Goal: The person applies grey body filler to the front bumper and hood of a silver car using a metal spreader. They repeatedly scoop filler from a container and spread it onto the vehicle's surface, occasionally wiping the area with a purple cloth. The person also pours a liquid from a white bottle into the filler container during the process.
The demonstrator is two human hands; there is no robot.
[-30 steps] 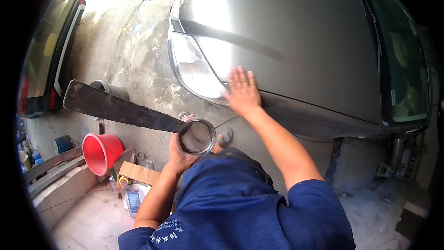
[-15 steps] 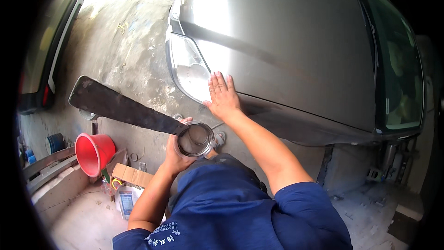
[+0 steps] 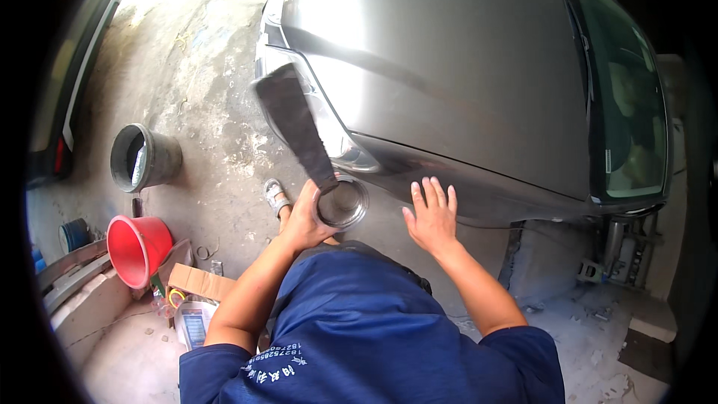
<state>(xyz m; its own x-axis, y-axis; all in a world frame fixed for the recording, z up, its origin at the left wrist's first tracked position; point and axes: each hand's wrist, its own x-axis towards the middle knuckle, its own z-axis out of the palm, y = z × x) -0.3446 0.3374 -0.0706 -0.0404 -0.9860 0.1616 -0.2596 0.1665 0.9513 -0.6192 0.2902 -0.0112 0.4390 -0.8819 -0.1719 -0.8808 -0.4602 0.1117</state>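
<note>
My left hand [image 3: 303, 218] is wrapped round a round, shiny-rimmed container [image 3: 342, 203] with a greyish inside. A long, flat, dark strip [image 3: 295, 116], wider at its far end, sticks out from beside the container's rim, in front of the car's headlight. Whether my fingers also grip the strip cannot be made out. My right hand [image 3: 434, 221] is open with its fingers stretched out. It holds nothing and appears over or beside the grey car's front fender [image 3: 456, 187]; contact is unclear. The car's hood [image 3: 456, 67] lies beyond.
On the left stand a red bucket [image 3: 140, 251] and a dark bucket [image 3: 161, 157] with something pale inside. A cardboard box [image 3: 200, 282] and a white tub [image 3: 193, 325] sit nearer. Another vehicle [image 3: 71, 75] is at far left. The concrete floor [image 3: 217, 105] is stained.
My right hand has left the hood's edge by the headlight and moved right and nearer. The container has moved right and up, and the dark strip has swung to point more forward.
</note>
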